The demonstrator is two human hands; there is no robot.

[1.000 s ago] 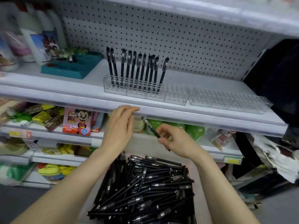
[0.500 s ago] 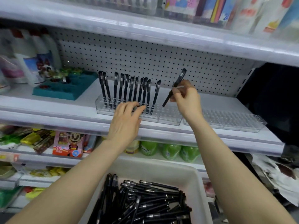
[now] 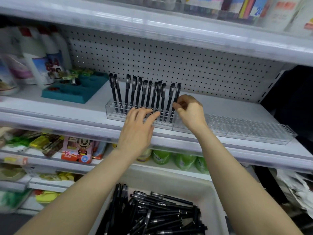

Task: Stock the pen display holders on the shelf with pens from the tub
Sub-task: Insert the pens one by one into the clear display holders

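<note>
- Right hand: fingers pinched black pen, which stood at the right end of the row in clear pen holder.
- Left hand: fingers straight, apart, touching holder front.
- Tub of loose pens: below holder.

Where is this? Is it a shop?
Most likely a shop. White shelves with a pegboard back carry packaged goods, green bottles sit below, and a clear holder displays matching black pens.
</note>
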